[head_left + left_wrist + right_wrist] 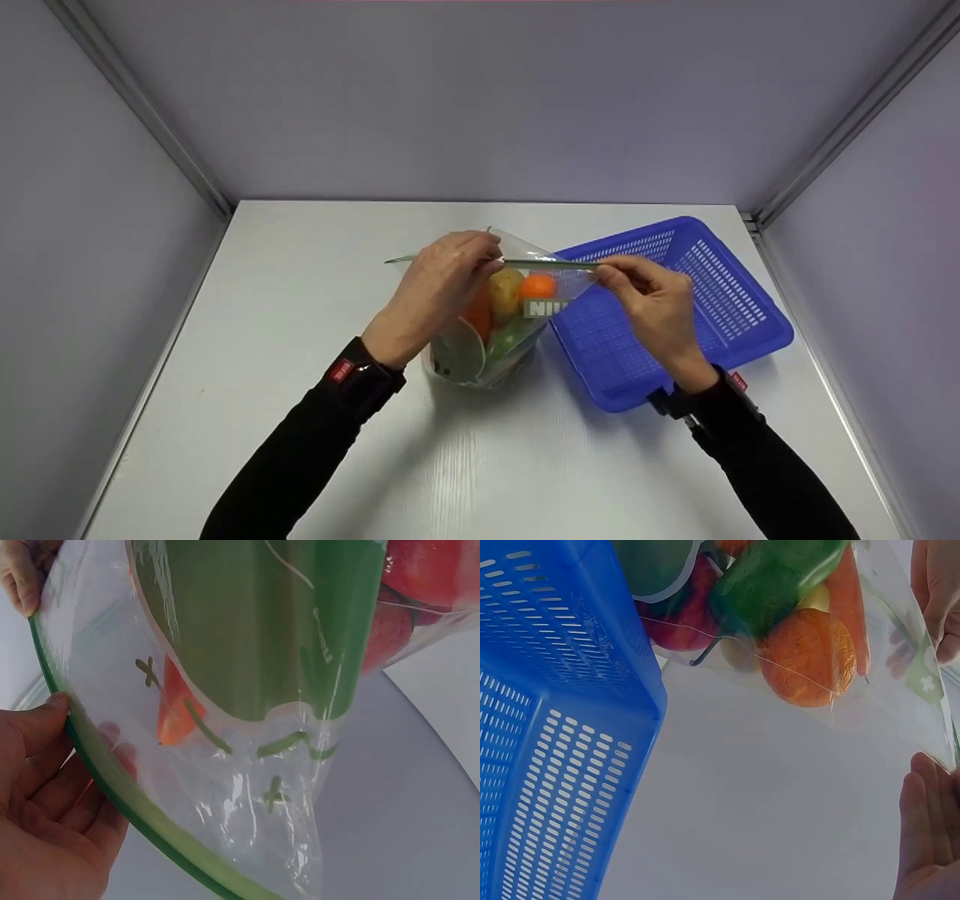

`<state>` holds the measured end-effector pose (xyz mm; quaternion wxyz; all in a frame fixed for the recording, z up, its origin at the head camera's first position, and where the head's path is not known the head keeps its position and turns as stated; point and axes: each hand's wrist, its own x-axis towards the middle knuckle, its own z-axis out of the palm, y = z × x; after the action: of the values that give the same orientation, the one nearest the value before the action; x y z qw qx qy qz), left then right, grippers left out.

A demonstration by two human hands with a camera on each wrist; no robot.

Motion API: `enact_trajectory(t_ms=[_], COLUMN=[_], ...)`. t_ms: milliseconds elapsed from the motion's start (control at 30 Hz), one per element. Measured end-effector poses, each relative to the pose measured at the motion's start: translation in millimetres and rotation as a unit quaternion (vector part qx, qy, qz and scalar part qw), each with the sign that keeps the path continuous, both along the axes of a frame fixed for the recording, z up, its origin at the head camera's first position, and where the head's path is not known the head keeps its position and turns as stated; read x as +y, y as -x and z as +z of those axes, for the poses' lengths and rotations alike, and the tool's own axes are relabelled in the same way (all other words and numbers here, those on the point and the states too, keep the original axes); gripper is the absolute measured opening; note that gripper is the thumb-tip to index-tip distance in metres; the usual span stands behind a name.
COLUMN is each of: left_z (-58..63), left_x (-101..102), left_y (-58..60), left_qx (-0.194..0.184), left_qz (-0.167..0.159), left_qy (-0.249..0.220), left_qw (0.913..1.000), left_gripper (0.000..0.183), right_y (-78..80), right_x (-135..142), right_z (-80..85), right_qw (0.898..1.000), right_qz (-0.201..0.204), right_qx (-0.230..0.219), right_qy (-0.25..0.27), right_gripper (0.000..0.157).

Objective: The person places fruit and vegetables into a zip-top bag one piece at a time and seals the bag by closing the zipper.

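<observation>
A clear zip bag (495,371) with a green seal strip (547,265) stands on the table, filled with produce. Through the plastic show an orange (538,286), a potato (507,292), a carrot (849,622) and a green pepper (772,585). Red produce (431,574) is partly hidden by the bag's green print. My left hand (442,277) pinches the seal strip between thumb and fingers, left of its middle. At the strip's right end, my right hand (652,300) pinches the bag's corner. The strip is stretched nearly straight between both hands.
A blue perforated basket (607,337) sits to the right of the bag, partly beneath my right hand and wrist. The white table (300,300) is bounded by grey panels at the back (480,105) and both sides.
</observation>
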<state>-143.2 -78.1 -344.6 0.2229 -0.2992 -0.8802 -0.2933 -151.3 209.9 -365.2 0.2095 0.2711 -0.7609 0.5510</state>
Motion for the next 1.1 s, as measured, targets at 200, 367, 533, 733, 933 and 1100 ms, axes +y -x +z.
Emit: enact_trajectory(t_ms=[200,367,533,733,933,1100], left_z=[-1.8,-5.8,-7.7,-8.4,-10.7,-12.6], left_x=[-4.6,-5.2,-5.0,-4.4,-6.6,-9.3], left_y=[-0.1,-1.5,-3.1,-4.1,-5.9,-7.0], left_qx=[0.013,0.017,0.004,0.009,0.024,0.022], left_qz=[0.006,0.012,0.018,0.018,0.023,0.021], left_qy=[-0.005,-0.018,-0.023,-0.027,-0.038,-0.049], left_qw=[0.9999,0.9996,0.9996,0.9994,0.9987,0.9983], left_gripper=[0.007,0.006,0.007,0.007,0.010,0.010], right_y=[1.0,1.0,-0.6,-3.1,-3.3,-3.4], right_x=[-1.5,-1.4,-0.5,1.2,1.5,0.2], right_z=[0.3,-0.9,-0.3,1.8,1.1,1.4], right_qw=[1.000,1.000,1.000,1.000,1.000,1.000], right_qz=[0.005,0.003,-0.002,-0.013,-0.021,-0.018], right_qx=[-0.005,-0.007,-0.010,-0.008,-0.003,-0.002], right_qy=[0.005,0.013,0.012,0.001,-0.009,-0.007], right_gripper=[0.010,0.009,0.009,0.010,0.010,0.008])
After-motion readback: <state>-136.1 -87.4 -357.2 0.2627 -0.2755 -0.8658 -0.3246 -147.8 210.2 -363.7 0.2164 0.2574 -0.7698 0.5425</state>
